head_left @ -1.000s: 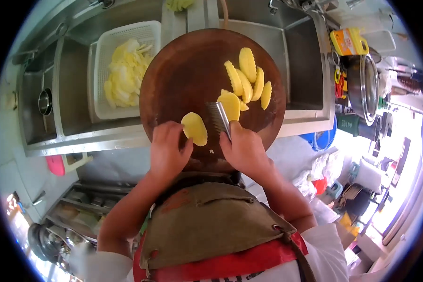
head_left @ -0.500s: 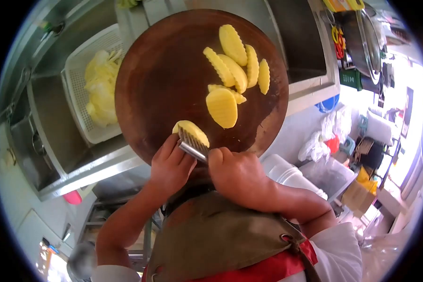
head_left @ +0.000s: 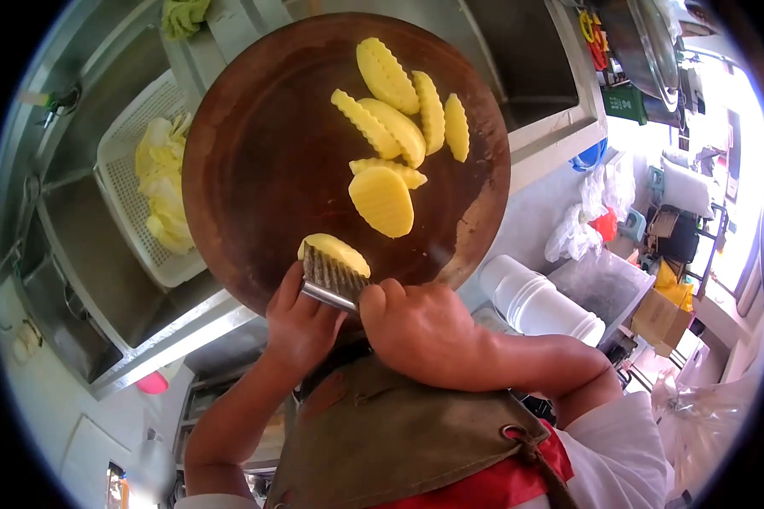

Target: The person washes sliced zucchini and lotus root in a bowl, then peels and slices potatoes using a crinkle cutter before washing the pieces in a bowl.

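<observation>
- Potato piece [head_left: 339, 251], yellow and rounded, sits near the close edge of a big round brown board [head_left: 272, 153], a bit left of the middle. Part of it is covered by the cutter.
- Wavy metal cutter [head_left: 334, 276] is tilted right up against the near side of that piece. Can't tell if the edge has bitten in or is just touching.
- Right hand [head_left: 420, 331] is closed up in a fist around the cutter's right end, so the grip itself is pretty much hidden.
- Left hand [head_left: 301, 327] has its fingers bent and bunched close together by the piece's left end, partly behind the cutter. Can't tell if they're really pinching it.
- Seven cut slices [head_left: 381, 202] lie farther up the board, right of center, most with wavy edges. The closest one is flat with faint ridges on its face, overlapping a thinner one.
- Off to the left, a white basket [head_left: 126, 182] with holes holds pale yellow-green leaves [head_left: 163, 187], sitting in a metal sink [head_left: 93, 246].
- The person's got a brown apron [head_left: 382, 441] on, and some white tubs [head_left: 539, 301] are down past the board's lower right.
</observation>
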Demonstrator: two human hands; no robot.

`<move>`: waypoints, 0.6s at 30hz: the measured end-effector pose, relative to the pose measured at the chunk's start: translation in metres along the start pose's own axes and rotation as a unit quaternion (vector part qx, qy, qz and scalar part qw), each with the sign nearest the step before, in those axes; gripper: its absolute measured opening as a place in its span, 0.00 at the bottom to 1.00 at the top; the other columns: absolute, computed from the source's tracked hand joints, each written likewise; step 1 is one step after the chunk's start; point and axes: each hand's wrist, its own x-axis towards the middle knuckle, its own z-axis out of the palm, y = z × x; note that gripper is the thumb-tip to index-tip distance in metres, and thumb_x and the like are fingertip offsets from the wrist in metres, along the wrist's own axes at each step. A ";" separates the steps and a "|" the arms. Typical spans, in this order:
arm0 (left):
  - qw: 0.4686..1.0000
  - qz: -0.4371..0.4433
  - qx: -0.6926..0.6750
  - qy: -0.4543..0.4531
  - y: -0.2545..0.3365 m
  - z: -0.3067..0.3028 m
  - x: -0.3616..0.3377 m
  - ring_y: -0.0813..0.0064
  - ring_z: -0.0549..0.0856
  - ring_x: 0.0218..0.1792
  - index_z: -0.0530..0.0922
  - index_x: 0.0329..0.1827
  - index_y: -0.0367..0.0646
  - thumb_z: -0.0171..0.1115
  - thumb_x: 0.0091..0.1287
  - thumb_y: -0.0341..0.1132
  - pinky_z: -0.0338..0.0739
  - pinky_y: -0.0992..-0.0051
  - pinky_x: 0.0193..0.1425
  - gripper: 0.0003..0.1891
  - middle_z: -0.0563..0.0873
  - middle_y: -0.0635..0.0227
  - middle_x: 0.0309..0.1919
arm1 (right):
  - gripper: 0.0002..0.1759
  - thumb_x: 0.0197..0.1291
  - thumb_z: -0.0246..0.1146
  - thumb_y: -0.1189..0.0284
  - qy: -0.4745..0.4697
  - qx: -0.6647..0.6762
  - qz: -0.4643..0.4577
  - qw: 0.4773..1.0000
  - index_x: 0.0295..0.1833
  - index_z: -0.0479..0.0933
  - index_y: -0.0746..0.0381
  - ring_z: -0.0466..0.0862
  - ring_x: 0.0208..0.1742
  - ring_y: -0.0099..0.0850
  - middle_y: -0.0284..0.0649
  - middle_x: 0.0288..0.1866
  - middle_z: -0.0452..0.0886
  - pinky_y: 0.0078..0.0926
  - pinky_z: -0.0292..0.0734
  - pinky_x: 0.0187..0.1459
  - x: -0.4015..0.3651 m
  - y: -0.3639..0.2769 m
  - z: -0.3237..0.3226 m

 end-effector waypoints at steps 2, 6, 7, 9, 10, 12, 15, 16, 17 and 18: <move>1.000 0.002 -0.002 0.007 -0.001 0.001 -0.001 0.51 0.81 0.51 0.84 0.43 0.41 0.74 0.41 0.30 0.83 0.62 0.46 0.21 0.82 0.57 0.47 | 0.08 0.47 0.59 0.75 -0.006 -0.023 -0.017 1.000 0.29 0.66 0.62 0.76 0.18 0.29 0.38 0.22 0.69 0.28 0.70 0.15 0.002 -0.001 -0.005; 1.000 -0.011 0.002 -0.015 0.000 -0.006 0.003 0.51 0.80 0.52 0.83 0.44 0.40 0.73 0.44 0.29 0.82 0.62 0.47 0.20 0.81 0.56 0.49 | 0.07 0.47 0.60 0.74 -0.042 -0.039 -0.021 0.998 0.29 0.67 0.61 0.79 0.20 0.30 0.39 0.24 0.73 0.28 0.71 0.16 0.011 0.007 0.013; 0.999 -0.016 0.001 -0.036 0.004 -0.010 0.002 0.52 0.80 0.52 0.83 0.44 0.39 0.73 0.45 0.29 0.82 0.62 0.48 0.20 0.81 0.56 0.49 | 0.07 0.49 0.60 0.73 -0.041 -0.041 -0.009 0.998 0.29 0.68 0.62 0.80 0.20 0.31 0.39 0.24 0.73 0.29 0.72 0.16 0.009 0.007 0.015; 1.000 -0.015 -0.004 -0.014 0.004 -0.008 0.002 0.52 0.80 0.51 0.83 0.44 0.38 0.71 0.47 0.28 0.81 0.62 0.49 0.19 0.80 0.57 0.49 | 0.08 0.53 0.61 0.72 -0.032 -0.051 0.009 0.998 0.29 0.69 0.62 0.81 0.21 0.32 0.39 0.24 0.74 0.31 0.72 0.17 0.009 0.010 0.017; 1.000 -0.015 -0.003 -0.001 0.003 -0.007 0.002 0.53 0.80 0.51 0.82 0.45 0.38 0.71 0.48 0.27 0.81 0.61 0.50 0.18 0.80 0.57 0.49 | 0.09 0.55 0.61 0.70 -0.036 -0.051 0.042 0.997 0.30 0.68 0.63 0.81 0.20 0.33 0.39 0.24 0.74 0.32 0.73 0.17 0.007 0.014 0.021; 1.000 0.003 -0.015 0.012 -0.001 -0.005 -0.002 0.54 0.80 0.50 0.82 0.45 0.36 0.69 0.49 0.24 0.80 0.62 0.52 0.18 0.81 0.57 0.46 | 0.12 0.60 0.61 0.68 -0.041 -0.049 0.099 0.993 0.31 0.68 0.64 0.80 0.20 0.35 0.39 0.23 0.74 0.34 0.73 0.18 0.000 0.027 0.028; 0.998 0.008 -0.027 0.049 -0.006 -0.004 -0.012 0.54 0.81 0.50 0.82 0.43 0.34 0.69 0.48 0.24 0.80 0.62 0.52 0.17 0.81 0.56 0.44 | 0.14 0.62 0.63 0.67 -0.029 -0.023 0.116 0.993 0.33 0.68 0.64 0.80 0.19 0.42 0.44 0.23 0.75 0.41 0.74 0.19 -0.005 0.022 -0.001; 0.998 0.014 -0.025 0.064 -0.008 -0.003 -0.015 0.54 0.81 0.49 0.82 0.42 0.34 0.69 0.47 0.24 0.80 0.62 0.52 0.16 0.82 0.56 0.43 | 0.14 0.61 0.63 0.67 -0.028 -0.010 0.115 0.993 0.33 0.68 0.64 0.79 0.19 0.43 0.44 0.23 0.75 0.42 0.74 0.20 -0.006 0.017 -0.007; 0.996 0.019 -0.025 0.078 -0.009 -0.002 -0.019 0.54 0.81 0.49 0.82 0.41 0.34 0.69 0.47 0.23 0.80 0.62 0.51 0.15 0.82 0.56 0.42 | 0.13 0.58 0.65 0.69 -0.053 0.012 0.116 0.992 0.33 0.67 0.63 0.80 0.20 0.45 0.46 0.23 0.76 0.44 0.73 0.20 -0.008 0.011 -0.007; 0.996 0.029 -0.039 0.080 -0.009 -0.001 -0.022 0.53 0.81 0.48 0.82 0.39 0.33 0.68 0.46 0.23 0.81 0.62 0.50 0.15 0.82 0.56 0.42 | 0.13 0.57 0.65 0.70 -0.051 0.021 0.092 0.994 0.32 0.67 0.63 0.80 0.20 0.45 0.45 0.23 0.76 0.43 0.73 0.19 -0.009 0.005 -0.004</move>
